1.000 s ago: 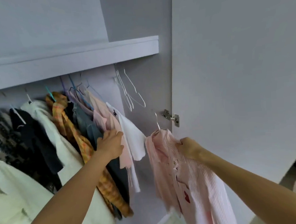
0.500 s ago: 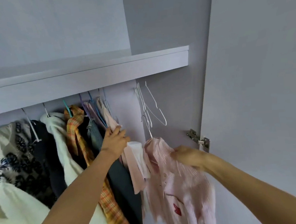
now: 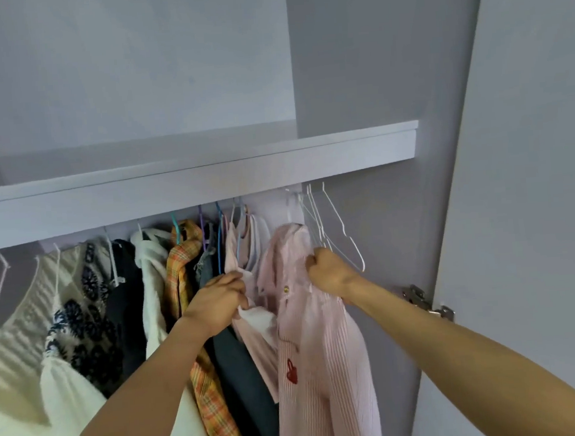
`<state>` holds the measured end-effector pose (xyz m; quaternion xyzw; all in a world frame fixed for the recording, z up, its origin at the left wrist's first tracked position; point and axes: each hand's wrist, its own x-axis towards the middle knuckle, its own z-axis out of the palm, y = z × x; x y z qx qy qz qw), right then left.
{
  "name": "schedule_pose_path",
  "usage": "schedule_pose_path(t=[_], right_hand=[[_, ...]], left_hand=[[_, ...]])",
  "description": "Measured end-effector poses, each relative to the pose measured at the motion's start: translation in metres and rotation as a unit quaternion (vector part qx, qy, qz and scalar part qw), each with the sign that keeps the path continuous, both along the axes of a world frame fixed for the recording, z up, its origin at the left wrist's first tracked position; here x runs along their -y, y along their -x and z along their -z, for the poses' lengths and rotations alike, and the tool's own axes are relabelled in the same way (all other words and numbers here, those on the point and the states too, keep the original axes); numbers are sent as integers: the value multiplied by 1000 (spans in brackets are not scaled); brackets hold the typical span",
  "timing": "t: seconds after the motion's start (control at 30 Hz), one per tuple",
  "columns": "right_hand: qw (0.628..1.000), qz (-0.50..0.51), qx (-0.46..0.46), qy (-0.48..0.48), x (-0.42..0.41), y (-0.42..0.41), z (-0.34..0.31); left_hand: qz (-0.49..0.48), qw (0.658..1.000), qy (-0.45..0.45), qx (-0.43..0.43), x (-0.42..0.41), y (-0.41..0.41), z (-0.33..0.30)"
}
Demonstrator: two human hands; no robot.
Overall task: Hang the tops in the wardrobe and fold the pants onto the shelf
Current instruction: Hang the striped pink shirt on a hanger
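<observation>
Since half a second ago the pink striped shirt has risen from below the bare white wire hangers to sit high beside them, its shoulder now close under the shelf, and the view has tipped upward so more of the compartment above the shelf shows; the left hand has slipped lower along the hanging clothes, from the pale pink tops to a white garment; the wardrobe is pale lilac-grey, with a thick shelf running across, a side wall at the right, and an open door on a metal hinge; along the row under the shelf hang a cream knit with dark flowers, a black garment, a white fleecy top, an orange plaid shirt and a dark grey piece; the rail itself is hidden behind the shelf edge; the left hand's fingers are curled round a fold of the white garment, pressing the row leftward; the right hand is closed in a fist on the pink striped shirt's shoulder, holding it up just left of the wire hangers; whether its hanger hook is on the rail cannot be told.
</observation>
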<state>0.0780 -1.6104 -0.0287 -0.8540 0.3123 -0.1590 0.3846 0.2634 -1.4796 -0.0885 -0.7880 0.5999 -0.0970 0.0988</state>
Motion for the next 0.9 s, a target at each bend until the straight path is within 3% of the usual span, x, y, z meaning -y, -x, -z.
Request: schedule_pose_path(t=[0.13,0.23,0.6,0.73,0.9], right_hand=[[999,38,-2,15,14,0,17],[999,10,12,39,11,-14,27],[982,12,167,84,27,-102,54],[981,23,163,106,41,-120,53],[991,19,85,98,58,-121,44]], left_hand=[[1,1000,-8,-2,-3,2,-4],[8,1000,-7,18,-4,8,-2],[13,993,83,80,-8,-1,33],[11,992,82,94,-2,2,36],[-4,990,31,138,6,9,38]])
